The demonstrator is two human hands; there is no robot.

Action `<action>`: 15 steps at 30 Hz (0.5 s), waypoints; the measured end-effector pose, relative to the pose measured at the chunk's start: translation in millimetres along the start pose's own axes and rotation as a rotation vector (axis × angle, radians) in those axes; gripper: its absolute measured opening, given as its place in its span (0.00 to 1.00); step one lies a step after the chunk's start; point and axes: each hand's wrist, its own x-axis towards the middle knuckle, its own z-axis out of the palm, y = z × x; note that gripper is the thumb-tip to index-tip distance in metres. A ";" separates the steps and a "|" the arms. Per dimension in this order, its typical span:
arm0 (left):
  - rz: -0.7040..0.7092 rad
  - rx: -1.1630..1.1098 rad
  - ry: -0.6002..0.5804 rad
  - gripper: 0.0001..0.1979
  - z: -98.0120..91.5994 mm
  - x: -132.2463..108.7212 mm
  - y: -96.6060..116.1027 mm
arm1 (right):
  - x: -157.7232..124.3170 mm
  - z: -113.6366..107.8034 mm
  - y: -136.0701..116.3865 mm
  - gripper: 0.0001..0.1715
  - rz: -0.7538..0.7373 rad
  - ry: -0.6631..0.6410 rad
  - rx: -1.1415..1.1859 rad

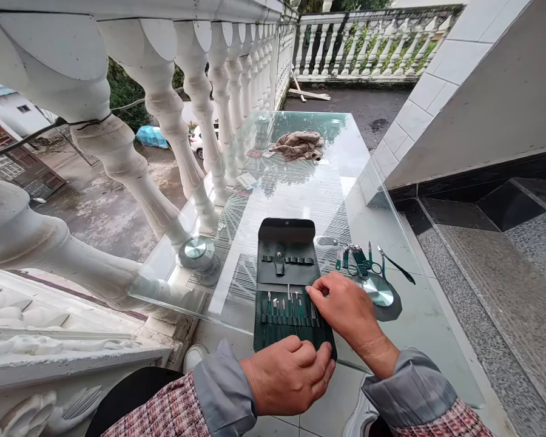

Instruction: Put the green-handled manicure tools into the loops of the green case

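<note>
Plaid sleeves (157,409) fill the bottom of the frame. Below centre, my green case (293,274) lies open on the glass table (430,321). My left hand (291,373) curls closed over its near edge; my right hand (348,309) narrows its fingers at the right edge, though I can't tell what they pinch. I judge the case light and bendable, best held by the rim, its slim tools (283,306) hard and slippery. Loose scissors (360,261) crowd right of centre; a brown towel (299,145) lies upper centre, well apart.
</note>
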 end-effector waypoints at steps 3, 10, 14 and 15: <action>-0.009 -0.003 0.002 0.17 0.7 0.3 0.1 | 0.6 0.1 -3.4 0.12 0.025 -0.010 -0.005; -0.015 -0.015 0.008 0.17 0.3 0.6 -1.0 | -0.6 0.6 -3.4 0.11 0.052 -0.063 0.086; -0.016 -0.012 0.007 0.17 -1.2 0.2 -1.2 | 2.9 -0.2 -0.3 0.11 0.097 -0.080 0.150; -0.015 -0.011 0.004 0.17 -1.4 0.2 -1.4 | 4.1 -0.6 -0.3 0.10 0.108 -0.083 0.160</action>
